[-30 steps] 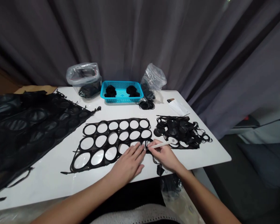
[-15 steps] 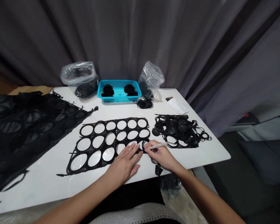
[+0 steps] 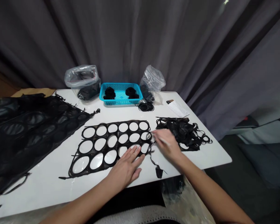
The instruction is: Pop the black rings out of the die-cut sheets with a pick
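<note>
A black sheet point(image 3: 106, 136) with rows of round cut-out holes lies flat on the white table. My left hand point(image 3: 128, 163) rests palm down on its lower edge, fingers stretched out. At the sheet's right end, my right hand point(image 3: 166, 144) is closed around a slim white tool point(image 3: 164, 141), blurred by motion; its exact kind is unclear. Close to those fingertips a thin black ring point(image 3: 149, 136) shows over a hole in the middle row. A black scrap point(image 3: 159, 171) hangs on a thin strand at the table's front edge.
A tangled heap of black cut-outs point(image 3: 185, 133) lies to the right. Behind stand a blue basket point(image 3: 121, 101) holding black bundles and two clear plastic bags point(image 3: 82, 81). Black rings point(image 3: 146, 106) and a white paper point(image 3: 178, 109) lie nearby. Larger black sheeting point(image 3: 44, 124) covers the left side.
My right hand has moved up and slightly right, from the bottom-row end hole to beside the middle row. That bottom hole now shows clear of the hand. My left hand stays on the sheet.
</note>
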Available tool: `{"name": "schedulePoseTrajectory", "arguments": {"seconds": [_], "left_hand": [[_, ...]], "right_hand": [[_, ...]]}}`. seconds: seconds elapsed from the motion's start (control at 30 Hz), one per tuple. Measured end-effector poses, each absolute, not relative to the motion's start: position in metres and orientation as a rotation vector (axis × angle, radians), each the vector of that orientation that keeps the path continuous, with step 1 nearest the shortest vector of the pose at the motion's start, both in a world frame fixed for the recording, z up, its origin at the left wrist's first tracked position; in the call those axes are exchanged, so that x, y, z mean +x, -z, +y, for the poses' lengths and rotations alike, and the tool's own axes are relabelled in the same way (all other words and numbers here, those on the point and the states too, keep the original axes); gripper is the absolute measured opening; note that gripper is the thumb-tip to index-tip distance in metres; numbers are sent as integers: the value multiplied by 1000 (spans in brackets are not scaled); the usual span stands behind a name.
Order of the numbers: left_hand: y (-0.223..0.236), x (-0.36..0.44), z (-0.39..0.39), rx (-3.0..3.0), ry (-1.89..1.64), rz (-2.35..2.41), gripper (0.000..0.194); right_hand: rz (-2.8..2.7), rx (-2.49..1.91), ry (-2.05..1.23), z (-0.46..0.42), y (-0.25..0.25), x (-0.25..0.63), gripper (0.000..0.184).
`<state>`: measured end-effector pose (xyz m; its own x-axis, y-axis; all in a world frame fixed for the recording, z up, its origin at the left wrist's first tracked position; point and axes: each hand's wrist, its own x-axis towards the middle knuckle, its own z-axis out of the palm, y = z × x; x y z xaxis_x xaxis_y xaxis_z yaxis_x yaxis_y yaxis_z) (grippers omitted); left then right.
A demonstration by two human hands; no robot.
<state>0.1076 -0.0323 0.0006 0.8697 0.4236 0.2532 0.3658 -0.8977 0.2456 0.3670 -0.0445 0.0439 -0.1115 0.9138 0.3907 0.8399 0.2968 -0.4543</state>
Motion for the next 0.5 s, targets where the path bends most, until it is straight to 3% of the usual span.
{"name": "schedulePoseTrajectory", "arguments": {"seconds": [0.13, 0.33, 0.5], "left_hand": [[-3, 106, -33, 2883, -442, 616, 53], [0, 102, -32, 2909, -451, 619, 60], [-2, 101, -33, 2892, -424, 635, 59]], "right_hand": [[-1580, -1755, 24, 4, -73, 403, 19], [-1461, -1657, -627, 89, -79, 395, 24], [-1309, -1816, -568, 155, -62, 394, 18]]}}
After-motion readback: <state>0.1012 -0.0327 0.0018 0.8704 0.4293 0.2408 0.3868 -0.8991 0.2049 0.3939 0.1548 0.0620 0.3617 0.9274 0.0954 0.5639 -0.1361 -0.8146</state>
